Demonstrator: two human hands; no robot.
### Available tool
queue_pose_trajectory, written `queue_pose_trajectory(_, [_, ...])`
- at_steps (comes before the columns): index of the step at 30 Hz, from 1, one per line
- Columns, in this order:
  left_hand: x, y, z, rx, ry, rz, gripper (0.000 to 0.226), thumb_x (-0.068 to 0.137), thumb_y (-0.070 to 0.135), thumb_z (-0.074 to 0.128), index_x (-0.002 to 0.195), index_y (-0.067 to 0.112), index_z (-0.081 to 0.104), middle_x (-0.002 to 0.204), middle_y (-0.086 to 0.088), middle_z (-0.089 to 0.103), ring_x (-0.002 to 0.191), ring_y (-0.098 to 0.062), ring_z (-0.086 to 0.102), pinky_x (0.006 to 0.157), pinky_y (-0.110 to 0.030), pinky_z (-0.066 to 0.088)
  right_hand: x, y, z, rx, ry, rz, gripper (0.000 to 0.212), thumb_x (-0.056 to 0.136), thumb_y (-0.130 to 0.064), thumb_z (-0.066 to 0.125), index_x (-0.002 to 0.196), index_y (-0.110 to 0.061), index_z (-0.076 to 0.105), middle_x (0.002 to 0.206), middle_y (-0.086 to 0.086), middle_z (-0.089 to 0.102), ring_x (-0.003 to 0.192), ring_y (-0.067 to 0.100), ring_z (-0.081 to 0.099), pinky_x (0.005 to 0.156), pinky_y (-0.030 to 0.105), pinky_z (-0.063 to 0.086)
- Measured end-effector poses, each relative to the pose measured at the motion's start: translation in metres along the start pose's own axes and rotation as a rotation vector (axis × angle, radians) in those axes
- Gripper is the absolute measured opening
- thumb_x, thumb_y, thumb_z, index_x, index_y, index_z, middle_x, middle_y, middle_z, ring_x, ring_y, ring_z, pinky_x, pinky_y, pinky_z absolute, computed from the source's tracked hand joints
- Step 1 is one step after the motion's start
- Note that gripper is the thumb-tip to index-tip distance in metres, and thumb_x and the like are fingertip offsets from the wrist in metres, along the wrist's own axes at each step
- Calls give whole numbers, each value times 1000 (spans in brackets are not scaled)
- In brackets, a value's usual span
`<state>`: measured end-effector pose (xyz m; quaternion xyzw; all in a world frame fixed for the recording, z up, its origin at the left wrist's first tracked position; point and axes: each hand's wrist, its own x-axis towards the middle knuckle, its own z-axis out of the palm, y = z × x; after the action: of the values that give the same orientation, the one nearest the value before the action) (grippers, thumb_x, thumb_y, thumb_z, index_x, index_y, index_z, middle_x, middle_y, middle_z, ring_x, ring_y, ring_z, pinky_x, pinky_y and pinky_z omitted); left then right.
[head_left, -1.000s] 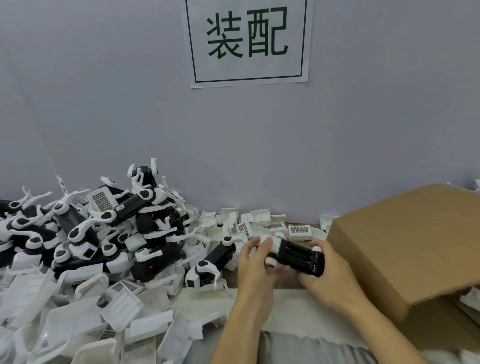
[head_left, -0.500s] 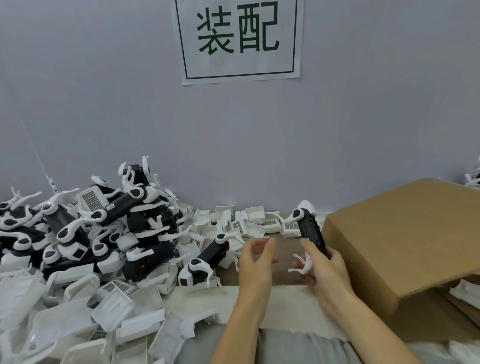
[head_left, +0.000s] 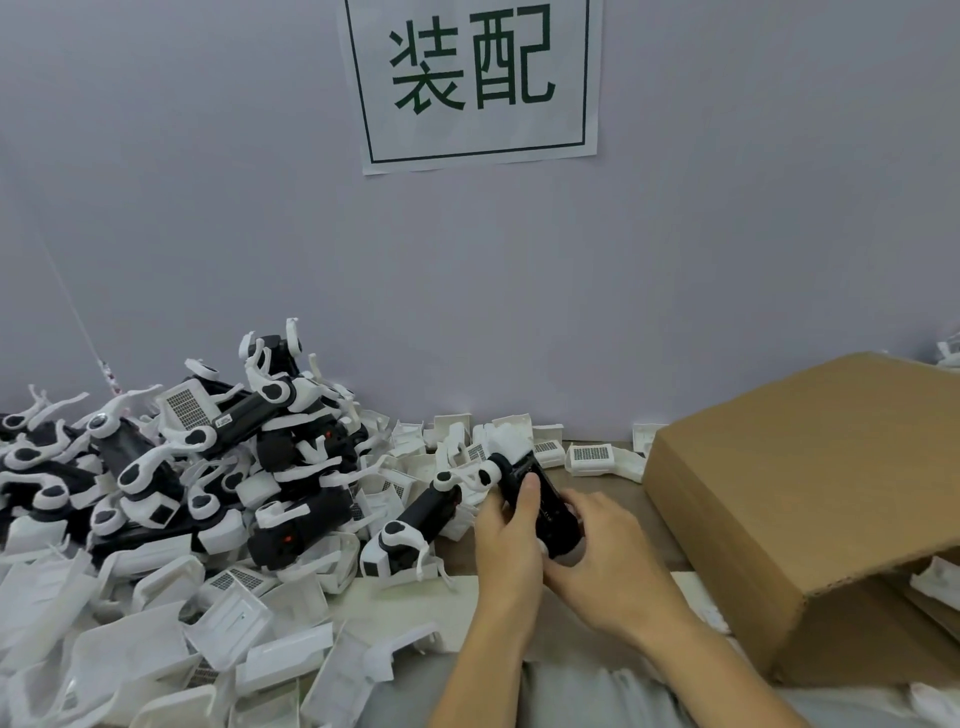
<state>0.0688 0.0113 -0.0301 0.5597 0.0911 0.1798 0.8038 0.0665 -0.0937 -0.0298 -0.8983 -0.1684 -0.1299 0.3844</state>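
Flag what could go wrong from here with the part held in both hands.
1. The left hand and right hand grip the part by its black body only. The white cap at its far end is unsupported and might seat crooked or drop off.
2. Its thin white arm sticks out beside the left hand and could snag or snap.
3. The pile at the left is loose and tall, so pieces could slide into the work spot.

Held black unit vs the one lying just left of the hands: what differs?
1. The held unit is gripped by the left hand and right hand; no hand touches the lying unit.
2. The held unit slants from near right to far left; the lying unit slants from near left to far right.
Shared: black body, white curved arms.
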Motion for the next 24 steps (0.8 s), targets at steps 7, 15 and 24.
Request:
queue_pose_trajectory(7, [-5, 1, 3, 18, -103, 53, 14, 98, 23, 63, 105, 14, 72, 92, 4, 79, 85, -3, 73, 66, -11, 51, 0, -6, -4, -109, 124, -11, 57, 61, -67, 56, 112, -42, 55, 89, -13, 56, 82, 11, 61, 73, 32, 51])
queue_pose_trajectory(15, [-2, 1, -1, -48, 44, 15, 10, 101, 21, 59, 108, 16, 65, 99, -3, 76, 92, -16, 74, 70, -19, 56, -1, 5, 1, 46, 49, -53, 62, 75, -66, 63, 131, -48, 43, 116, -22, 49, 107, 1, 54, 92, 29, 47])
queue_pose_trajectory(24, [-6, 0, -1, 176, -112, 154, 17, 95, 6, 63, 104, 16, 74, 96, -7, 77, 92, -25, 73, 82, -39, 60, 5, 10, 4, 377, 295, 35, 45, 89, -40, 69, 131, -33, 54, 112, -21, 61, 105, -1, 57, 90, 28, 51])
